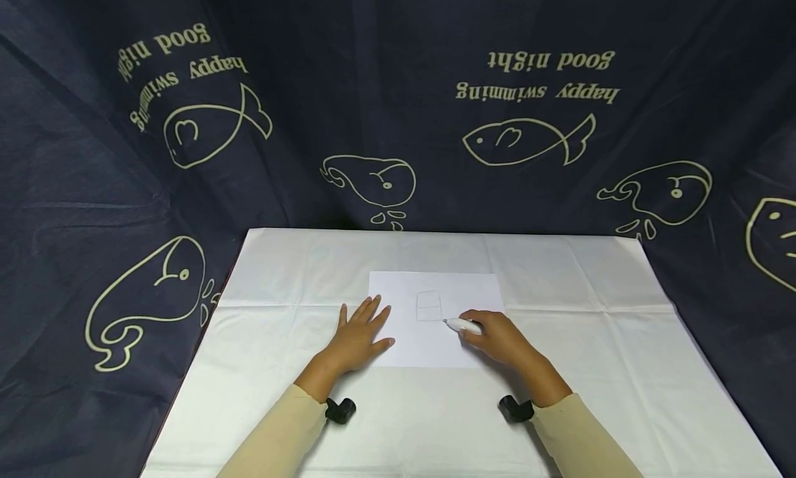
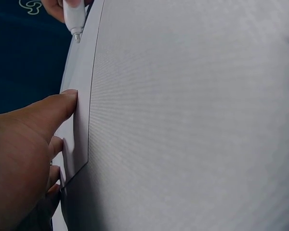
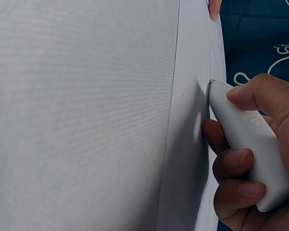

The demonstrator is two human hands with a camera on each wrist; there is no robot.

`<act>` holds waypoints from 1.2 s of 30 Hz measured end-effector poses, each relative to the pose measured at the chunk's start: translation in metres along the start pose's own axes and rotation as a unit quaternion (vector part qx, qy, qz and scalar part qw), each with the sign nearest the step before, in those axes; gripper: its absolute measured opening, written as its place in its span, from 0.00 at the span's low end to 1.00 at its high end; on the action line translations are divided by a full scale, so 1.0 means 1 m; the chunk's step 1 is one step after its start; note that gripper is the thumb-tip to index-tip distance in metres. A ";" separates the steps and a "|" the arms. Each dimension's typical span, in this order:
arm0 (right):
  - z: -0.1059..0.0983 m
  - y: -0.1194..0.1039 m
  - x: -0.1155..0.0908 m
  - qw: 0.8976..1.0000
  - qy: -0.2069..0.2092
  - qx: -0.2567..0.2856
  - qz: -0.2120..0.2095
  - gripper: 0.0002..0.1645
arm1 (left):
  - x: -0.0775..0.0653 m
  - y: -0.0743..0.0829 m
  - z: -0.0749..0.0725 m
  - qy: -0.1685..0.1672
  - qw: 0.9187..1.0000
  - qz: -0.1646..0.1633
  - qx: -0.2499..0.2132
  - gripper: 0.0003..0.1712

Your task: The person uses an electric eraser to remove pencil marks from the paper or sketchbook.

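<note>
Holding wht pen point(image 1: 464, 326) w/ R grip point(image 1: 497, 336), L grip point(image 1: 357, 338) spread, released, on paper point(image 1: 460, 288).

a white cloth point(image 1: 591, 367) with fold creases covers the surface point(image 1: 286, 271). beyond it and along both sides spreads dark navy fabric point(image 1: 379, 77), printed in pale lines with fish point(image 1: 513, 141), whales point(image 1: 373, 181) and upside-down lettering point(image 1: 537, 92) that reads "good night" and "happy swimming".

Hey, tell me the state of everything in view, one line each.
Left hand: fingers spread, resting on the paper
Right hand: gripping the pen
Pen: tip exposed, near the drawing
Paper: lying on the tablecloth, drawn on
Tablecloth: spread, creased
Backdrop: wrinkled
</note>
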State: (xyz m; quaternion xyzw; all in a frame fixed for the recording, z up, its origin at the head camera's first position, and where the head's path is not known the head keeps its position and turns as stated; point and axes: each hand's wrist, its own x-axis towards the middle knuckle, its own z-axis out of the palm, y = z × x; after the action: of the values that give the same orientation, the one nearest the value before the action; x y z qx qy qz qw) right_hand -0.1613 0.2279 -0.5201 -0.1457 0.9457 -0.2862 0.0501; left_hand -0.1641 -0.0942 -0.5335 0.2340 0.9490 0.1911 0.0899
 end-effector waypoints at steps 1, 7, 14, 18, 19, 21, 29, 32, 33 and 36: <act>0.000 0.000 0.000 1.000 0.000 -0.001 0.001 0.16 | 0.000 0.000 0.000 -0.001 1.000 -0.001 0.000 0.40; -0.001 0.001 0.002 1.000 0.004 -0.009 0.010 0.16 | 0.000 0.001 -0.001 -0.004 1.000 -0.002 0.002 0.40; -0.002 -0.001 0.001 1.000 -0.002 -0.007 0.007 0.17 | 0.001 0.000 0.000 -0.009 1.000 -0.006 -0.001 0.40; -0.002 -0.002 0.001 1.000 -0.004 -0.013 0.007 0.17 | 0.000 0.001 -0.001 -0.007 1.000 -0.007 -0.010 0.40; -0.002 -0.001 0.001 1.000 -0.005 -0.013 0.009 0.17 | 0.000 0.001 -0.001 -0.005 1.000 -0.006 -0.011 0.40; -0.003 -0.001 0.001 1.000 -0.003 -0.014 0.012 0.16 | 0.000 0.001 -0.001 -0.005 1.000 -0.006 -0.010 0.40; -0.004 -0.002 0.001 1.000 -0.007 -0.004 0.011 0.16 | -0.001 0.002 -0.002 -0.003 1.000 -0.005 -0.009 0.40; -0.003 -0.004 0.001 1.000 -0.010 0.001 0.006 0.16 | -0.001 0.002 -0.003 -0.002 1.000 -0.003 -0.009 0.40; -0.002 -0.004 0.001 1.000 -0.010 0.000 0.004 0.16 | -0.001 0.002 -0.002 -0.002 1.000 -0.003 -0.007 0.40; -0.002 -0.004 0.002 1.000 -0.009 0.002 0.002 0.16 | -0.001 0.002 -0.002 0.000 1.000 -0.001 -0.005 0.40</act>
State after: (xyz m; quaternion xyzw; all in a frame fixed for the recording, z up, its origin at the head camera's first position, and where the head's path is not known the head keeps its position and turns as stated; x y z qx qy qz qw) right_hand -0.1620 0.2250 -0.5160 -0.1459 0.9451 -0.2864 0.0591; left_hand -0.1629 -0.0937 -0.5309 0.2327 0.9482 0.1957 0.0916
